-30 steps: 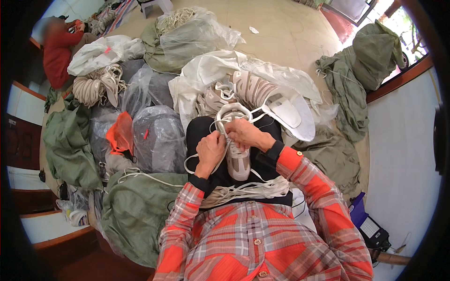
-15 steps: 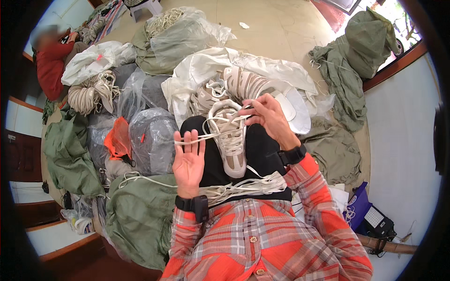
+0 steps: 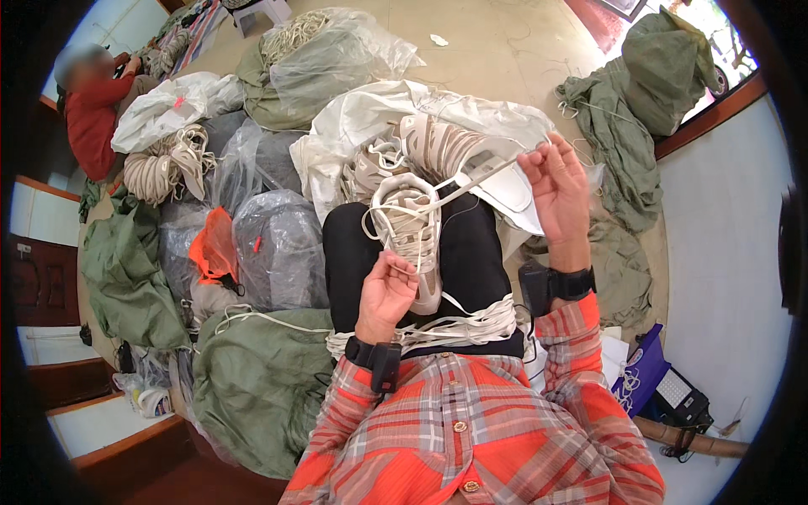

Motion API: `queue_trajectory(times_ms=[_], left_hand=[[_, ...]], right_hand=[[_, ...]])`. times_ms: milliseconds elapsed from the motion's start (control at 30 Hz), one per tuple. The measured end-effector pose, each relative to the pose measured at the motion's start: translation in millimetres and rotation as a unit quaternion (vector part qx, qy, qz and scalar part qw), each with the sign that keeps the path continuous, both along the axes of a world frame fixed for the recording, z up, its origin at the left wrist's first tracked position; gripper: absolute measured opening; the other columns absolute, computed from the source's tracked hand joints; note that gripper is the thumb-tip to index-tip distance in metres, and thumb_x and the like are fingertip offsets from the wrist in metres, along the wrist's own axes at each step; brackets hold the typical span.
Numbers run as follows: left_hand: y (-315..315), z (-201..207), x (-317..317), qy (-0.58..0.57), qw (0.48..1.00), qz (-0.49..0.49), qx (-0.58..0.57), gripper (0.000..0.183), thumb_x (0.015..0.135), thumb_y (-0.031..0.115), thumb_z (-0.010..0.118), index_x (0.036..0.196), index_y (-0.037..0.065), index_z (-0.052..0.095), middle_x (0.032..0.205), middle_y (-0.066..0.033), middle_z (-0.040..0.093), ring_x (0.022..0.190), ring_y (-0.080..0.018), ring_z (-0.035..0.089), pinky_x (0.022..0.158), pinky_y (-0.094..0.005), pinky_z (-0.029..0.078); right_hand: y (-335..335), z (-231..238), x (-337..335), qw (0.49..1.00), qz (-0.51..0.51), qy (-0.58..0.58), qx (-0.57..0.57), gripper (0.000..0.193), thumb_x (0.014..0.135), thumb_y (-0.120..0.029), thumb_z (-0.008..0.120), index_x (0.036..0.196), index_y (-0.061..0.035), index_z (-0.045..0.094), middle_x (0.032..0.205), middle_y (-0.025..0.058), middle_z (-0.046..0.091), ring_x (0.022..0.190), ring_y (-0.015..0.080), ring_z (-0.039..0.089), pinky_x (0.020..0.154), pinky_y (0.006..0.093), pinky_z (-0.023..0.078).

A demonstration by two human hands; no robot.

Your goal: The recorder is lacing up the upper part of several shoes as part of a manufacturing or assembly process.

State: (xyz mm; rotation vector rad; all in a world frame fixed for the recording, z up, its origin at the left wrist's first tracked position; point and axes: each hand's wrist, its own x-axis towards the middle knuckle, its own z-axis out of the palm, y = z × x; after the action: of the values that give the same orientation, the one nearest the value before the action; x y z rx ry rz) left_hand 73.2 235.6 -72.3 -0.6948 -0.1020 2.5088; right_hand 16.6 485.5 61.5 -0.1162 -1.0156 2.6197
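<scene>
A beige and white sneaker point(image 3: 428, 284) rests on my black-trousered lap, toe toward me, with pale flat laces through its eyelets. My right hand point(image 3: 559, 187), raised to the right of the shoe, pinches one end of a shoelace point(image 3: 481, 178) and holds it stretched out from the shoe's upper part. Beside the toe, my left hand point(image 3: 388, 293) has its fingers curled together on a thin stretch of lace, partly hidden by the fingertips. A bundle of loose white laces point(image 3: 467, 324) lies across my lap, close to my waist.
Beyond my knees, more beige sneakers point(image 3: 438, 145) sit on a white sack point(image 3: 358, 114). Grey plastic-wrapped bundles point(image 3: 282, 252), an orange net bag point(image 3: 216, 244) and green sacks point(image 3: 252, 387) are at the left. Another person point(image 3: 94, 114) in red sits far left. A purple box point(image 3: 644, 370) stands at right.
My right hand has moved right and up, drawing the lace out long. My left hand, spread flat with lace across its fingers before, has moved right to the shoe's toe and closed.
</scene>
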Motion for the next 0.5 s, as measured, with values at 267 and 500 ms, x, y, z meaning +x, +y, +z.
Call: queue_trajectory(times_ms=[267,500], left_hand=[[-1.6,16.1,-6.8,-0.024,0.992,-0.009,-0.123,0.015,0.091,0.02,0.052,0.098,0.009,0.06,0.098,-0.0054,0.063,0.086,-0.018,0.059,0.081,-0.0359,0.044],[19.4,29.9,-15.7,0.367,0.717,-0.106,-0.583,0.019,0.088,0.006,0.052,0.106,0.001,0.055,0.095,-0.0081,0.06,0.076,-0.017,0.06,0.064,-0.0259,0.047]], right_hand=[[77.3,45.6,20.4,0.897,-0.35,0.003,0.269,0.016,0.088,-0.01,0.057,0.098,0.0027,0.058,0.084,0.0103,0.062,0.063,0.0139,0.06,0.064,0.0283,0.054],[104.4,56.9,46.1,0.714,-0.445,-0.101,0.531,0.016,0.087,-0.011,0.059,0.096,0.0008,0.064,0.078,0.003,0.064,0.061,0.0068,0.054,0.055,0.0192,0.043]])
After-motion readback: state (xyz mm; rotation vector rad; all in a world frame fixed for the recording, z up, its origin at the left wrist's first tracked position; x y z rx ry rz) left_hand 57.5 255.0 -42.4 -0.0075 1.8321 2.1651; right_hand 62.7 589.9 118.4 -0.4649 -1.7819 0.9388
